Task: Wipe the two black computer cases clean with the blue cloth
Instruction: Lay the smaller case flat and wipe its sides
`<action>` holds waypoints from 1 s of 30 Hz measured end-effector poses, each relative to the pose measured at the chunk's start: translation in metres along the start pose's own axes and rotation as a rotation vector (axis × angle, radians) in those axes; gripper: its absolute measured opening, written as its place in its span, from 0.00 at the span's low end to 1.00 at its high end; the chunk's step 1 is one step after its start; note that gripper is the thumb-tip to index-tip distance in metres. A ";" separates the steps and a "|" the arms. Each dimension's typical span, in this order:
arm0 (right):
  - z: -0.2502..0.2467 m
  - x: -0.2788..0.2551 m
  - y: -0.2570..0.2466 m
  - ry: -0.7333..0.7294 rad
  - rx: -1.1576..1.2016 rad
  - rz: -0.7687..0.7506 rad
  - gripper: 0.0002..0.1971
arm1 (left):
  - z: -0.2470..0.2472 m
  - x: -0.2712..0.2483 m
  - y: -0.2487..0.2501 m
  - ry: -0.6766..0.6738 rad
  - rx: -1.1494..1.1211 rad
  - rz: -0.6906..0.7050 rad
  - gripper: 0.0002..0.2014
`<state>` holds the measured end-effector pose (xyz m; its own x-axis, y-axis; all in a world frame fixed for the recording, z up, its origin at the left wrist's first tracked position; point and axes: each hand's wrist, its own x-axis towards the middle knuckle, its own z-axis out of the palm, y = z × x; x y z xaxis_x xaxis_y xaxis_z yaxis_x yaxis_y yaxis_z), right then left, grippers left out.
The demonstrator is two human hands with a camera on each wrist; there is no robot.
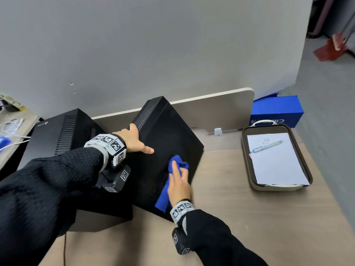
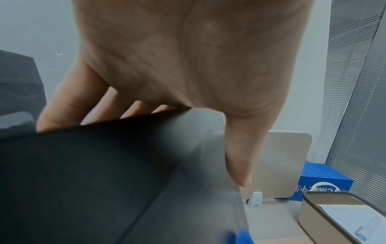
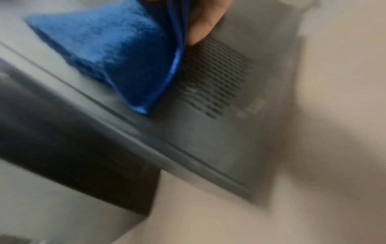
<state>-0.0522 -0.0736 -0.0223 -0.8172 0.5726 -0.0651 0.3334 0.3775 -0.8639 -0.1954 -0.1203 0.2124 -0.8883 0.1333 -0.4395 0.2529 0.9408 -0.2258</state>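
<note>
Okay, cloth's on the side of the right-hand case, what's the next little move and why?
Probably sweep the blue cloth down across the vent holes beside it. The right hand presses the cloth on that case, and the left hand steadies its top edge.

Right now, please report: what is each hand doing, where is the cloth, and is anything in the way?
Left hand steadies right computer case. Right hand presses blue cloth on its side panel. Left computer case alongside, no cloth on it. Nothing obstructing.

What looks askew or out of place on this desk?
The right computer case is tipped, leaning against the left computer case. That looks deliberate: the left hand steadies its top edge while the right hand wipes its side with the blue cloth.
</note>
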 end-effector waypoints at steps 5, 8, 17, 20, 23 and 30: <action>-0.009 -0.015 0.053 -0.341 -0.235 0.360 0.22 | 0.004 -0.009 -0.008 -0.024 0.052 0.074 0.67; -0.013 -0.024 0.006 -0.229 -0.113 0.390 0.25 | 0.006 -0.018 -0.021 -0.044 0.046 0.124 0.65; 0.001 -0.070 -0.003 -0.094 0.224 -0.013 0.14 | 0.013 -0.020 -0.022 0.016 0.082 0.123 0.64; -0.003 -0.066 0.029 -0.164 0.115 0.233 0.15 | 0.014 -0.022 -0.018 0.030 0.099 0.124 0.64; -0.008 -0.060 0.015 -0.174 0.131 0.239 0.15 | 0.015 -0.025 -0.014 0.051 0.121 0.128 0.64; -0.013 -0.073 -0.071 -0.153 0.371 -0.013 0.13 | 0.017 -0.033 -0.020 0.078 0.081 0.138 0.62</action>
<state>-0.0100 -0.1326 0.0502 -0.8901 0.4442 -0.1022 0.1527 0.0795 -0.9851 -0.1646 -0.1484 0.2168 -0.8691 0.2860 -0.4036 0.4018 0.8840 -0.2389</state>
